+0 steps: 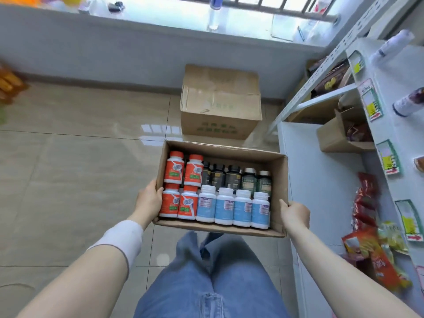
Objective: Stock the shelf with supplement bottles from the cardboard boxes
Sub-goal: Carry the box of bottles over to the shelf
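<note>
Cardboard box (229,148) between left hand (149,199) and right hand (296,214), closed carton (220,99) beyond

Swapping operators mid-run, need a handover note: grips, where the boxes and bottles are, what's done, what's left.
Left grip holds the left wall of the open brown cardboard box; right grip holds its near right corner.
Box is carried above the tiled floor, beside the white metal shelf.
Inside, upright: four orange-and-white bottles, four white blue-labelled bottles, five dark bottles.
Closed larger cardboard box sits on the floor beyond.
Done: box lifted. Left: bottles onto shelf.
</note>
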Demonstrator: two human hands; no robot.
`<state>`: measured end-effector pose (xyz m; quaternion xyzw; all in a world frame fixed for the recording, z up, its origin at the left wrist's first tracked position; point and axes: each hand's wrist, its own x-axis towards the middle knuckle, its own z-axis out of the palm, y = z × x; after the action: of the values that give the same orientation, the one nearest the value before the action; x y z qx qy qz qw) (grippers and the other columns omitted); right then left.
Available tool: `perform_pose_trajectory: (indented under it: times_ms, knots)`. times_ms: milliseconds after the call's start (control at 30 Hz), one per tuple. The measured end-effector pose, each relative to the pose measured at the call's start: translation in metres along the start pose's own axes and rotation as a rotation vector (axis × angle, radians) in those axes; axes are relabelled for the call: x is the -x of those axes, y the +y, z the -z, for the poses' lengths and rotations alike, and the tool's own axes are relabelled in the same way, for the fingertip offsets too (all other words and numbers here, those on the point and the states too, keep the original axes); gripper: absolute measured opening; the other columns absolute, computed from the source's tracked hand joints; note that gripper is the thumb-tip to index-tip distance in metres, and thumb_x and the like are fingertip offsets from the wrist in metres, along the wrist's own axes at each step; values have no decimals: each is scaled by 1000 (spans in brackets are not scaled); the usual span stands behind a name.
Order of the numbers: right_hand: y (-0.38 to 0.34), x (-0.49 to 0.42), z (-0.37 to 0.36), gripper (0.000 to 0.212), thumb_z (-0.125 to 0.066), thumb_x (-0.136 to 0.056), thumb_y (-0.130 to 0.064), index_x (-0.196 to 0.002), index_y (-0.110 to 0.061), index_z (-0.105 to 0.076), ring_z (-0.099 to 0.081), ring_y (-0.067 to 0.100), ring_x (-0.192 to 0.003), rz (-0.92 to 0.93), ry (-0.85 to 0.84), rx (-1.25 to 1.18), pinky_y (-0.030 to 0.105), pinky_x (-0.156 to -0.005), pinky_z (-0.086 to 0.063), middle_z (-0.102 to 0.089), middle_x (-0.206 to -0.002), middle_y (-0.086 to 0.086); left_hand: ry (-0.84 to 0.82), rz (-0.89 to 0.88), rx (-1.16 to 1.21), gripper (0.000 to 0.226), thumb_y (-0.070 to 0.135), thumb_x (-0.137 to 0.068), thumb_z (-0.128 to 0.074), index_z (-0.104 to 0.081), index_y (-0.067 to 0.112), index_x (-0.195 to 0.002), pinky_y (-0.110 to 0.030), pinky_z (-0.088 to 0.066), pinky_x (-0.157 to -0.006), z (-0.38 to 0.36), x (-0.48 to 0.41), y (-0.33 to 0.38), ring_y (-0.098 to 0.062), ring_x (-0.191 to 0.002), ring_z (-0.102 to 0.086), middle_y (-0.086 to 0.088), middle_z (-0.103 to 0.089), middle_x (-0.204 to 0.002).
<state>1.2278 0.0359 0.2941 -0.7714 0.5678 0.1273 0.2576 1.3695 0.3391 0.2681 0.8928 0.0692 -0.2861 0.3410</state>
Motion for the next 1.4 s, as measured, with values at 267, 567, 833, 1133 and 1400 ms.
perform_pose_trajectory:
  times_ms: [267, 567, 833, 1133, 1400]
  knots:
    - [-99, -118, 10, 37, -48, -95, -24, -62, -6, -50, -56, 36, -87, -22, -13, 7, 29, -67, -36, -58, -82, 16, -26, 39, 19, 37, 12, -97, -41, -49, 17, -133, -36, -43, -92, 0, -118, 100, -33, -113, -56, -14, -61, -125]
    - [-214, -248, 35, 37, -49, -94, -24, -61, -8, -51, -58, 38, -96, -4, -19, 29, 29, -69, -34, -65, -102, 26, -31, 70, 61, 36, 11, -97, -39, -51, 18, -129, -32, -43, -87, 6, -245, 213, -26, -102, -57, -12, -63, -122]
    - [-313, -350, 23, 34, -47, -95, -25, -93, 3, -66, -57, 40, -99, -38, -19, 77, 31, -71, -35, -66, -105, 25, -46, 105, 133, 34, 10, -98, -37, -52, 15, -128, -26, -39, -81, 2, -374, 282, -15, -92, -50, -10, -62, -121]
    - [-405, -475, -36, 31, -47, -95, -25, -100, -3, -68, -55, 40, -107, -38, -66, 80, 36, -80, -43, -65, -108, 23, -50, 201, 64, 32, 14, -100, -36, -49, 15, -129, -26, -39, -79, -22, -525, 314, -12, -91, -48, -11, -60, -123]
    - [-452, -578, -101, 30, -49, -94, -26, -75, -6, -63, -57, 35, -90, 18, -65, 70, 29, -69, -37, -66, -98, 24, 19, 218, 13, 33, 12, -100, -37, -47, 9, -132, -25, -34, -81, -64, -636, 313, -23, -110, -52, -14, -57, -128]
